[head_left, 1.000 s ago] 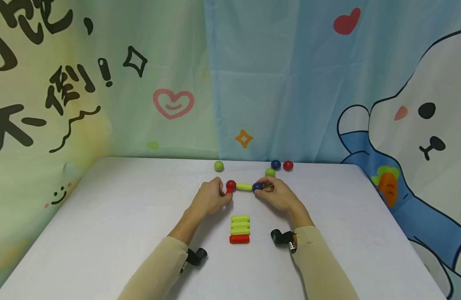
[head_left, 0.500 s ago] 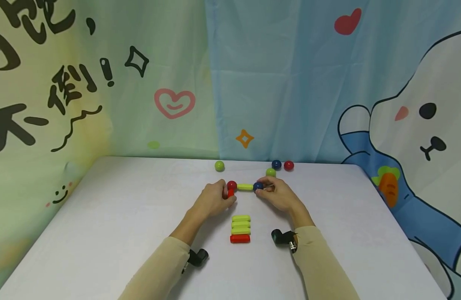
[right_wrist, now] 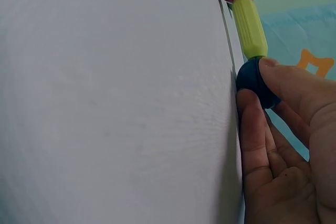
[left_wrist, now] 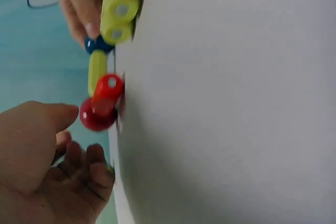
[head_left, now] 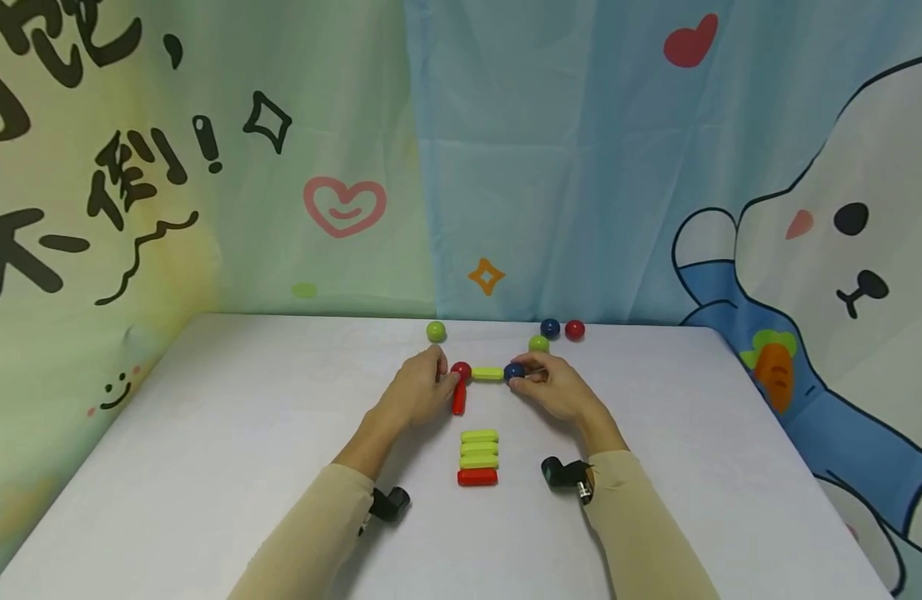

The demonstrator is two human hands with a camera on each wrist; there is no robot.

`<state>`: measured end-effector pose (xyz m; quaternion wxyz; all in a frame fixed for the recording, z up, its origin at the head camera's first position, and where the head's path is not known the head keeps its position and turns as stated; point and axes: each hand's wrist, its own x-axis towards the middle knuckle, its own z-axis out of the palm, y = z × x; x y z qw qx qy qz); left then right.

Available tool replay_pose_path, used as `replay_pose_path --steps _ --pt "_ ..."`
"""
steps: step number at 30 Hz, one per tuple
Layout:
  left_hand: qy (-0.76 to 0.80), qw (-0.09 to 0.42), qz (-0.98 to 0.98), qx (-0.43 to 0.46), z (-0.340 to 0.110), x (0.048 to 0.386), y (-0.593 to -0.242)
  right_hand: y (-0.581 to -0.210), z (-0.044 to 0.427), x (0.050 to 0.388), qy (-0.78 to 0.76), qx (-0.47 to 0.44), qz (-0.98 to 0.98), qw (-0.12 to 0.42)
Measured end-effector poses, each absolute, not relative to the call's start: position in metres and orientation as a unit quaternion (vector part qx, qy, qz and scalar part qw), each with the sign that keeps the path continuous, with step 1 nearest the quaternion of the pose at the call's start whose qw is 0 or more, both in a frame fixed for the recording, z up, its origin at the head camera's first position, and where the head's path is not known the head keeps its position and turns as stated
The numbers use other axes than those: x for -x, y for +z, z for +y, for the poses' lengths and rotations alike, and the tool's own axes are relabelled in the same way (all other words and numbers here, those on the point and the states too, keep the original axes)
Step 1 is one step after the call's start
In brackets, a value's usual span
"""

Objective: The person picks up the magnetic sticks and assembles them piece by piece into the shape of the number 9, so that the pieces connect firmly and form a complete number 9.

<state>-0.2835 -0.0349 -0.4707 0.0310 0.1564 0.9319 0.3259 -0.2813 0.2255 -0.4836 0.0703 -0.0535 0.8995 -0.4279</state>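
Observation:
A red ball (head_left: 462, 369) joins a yellow-green rod (head_left: 488, 374), whose other end meets a dark blue ball (head_left: 514, 372). From the red ball a red rod (head_left: 458, 400) points toward the person. My right hand (head_left: 558, 390) pinches the blue ball between thumb and fingers, as the right wrist view also shows. Beside the red ball is my left hand (head_left: 416, 388); in the left wrist view its thumb (left_wrist: 65, 115) lies close to the ball, and its loosely bent fingers (left_wrist: 94, 169) hold nothing.
Nearer the person lie several yellow-green rods (head_left: 479, 450) in a row with a red rod (head_left: 478, 477). Along the table's far edge sit a green ball (head_left: 435, 332), another green ball (head_left: 538, 343), a blue ball (head_left: 550, 328) and a red ball (head_left: 574, 331). A printed curtain (head_left: 551, 167) hangs behind.
My left hand has let go of the red rod and shifted slightly left, so the rod now shows along its length. The right hand keeps its pinch on the blue ball.

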Motion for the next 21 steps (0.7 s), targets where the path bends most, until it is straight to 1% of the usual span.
replay_pose_path --steps 4,7,13,15,21 --pt "0.326 0.012 0.93 -0.172 -0.043 0.293 -0.475 -0.483 0.224 0.281 -0.425 0.058 0.901 0.069" --pt "0.321 0.017 0.927 -0.194 -0.048 0.297 -0.477 -0.481 0.223 0.282 -0.423 0.054 0.902 0.072" --pt "0.339 0.062 0.904 -0.254 -0.049 0.304 -0.476 -0.482 0.223 0.282 -0.42 0.049 0.903 0.072" --pt "0.338 0.076 0.902 -0.258 -0.048 0.306 -0.477 -0.482 0.224 0.281 -0.422 0.049 0.903 0.07" --pt "0.343 0.091 0.899 -0.255 -0.046 0.311 -0.483 -0.482 0.226 0.28 -0.427 0.043 0.9 0.07"
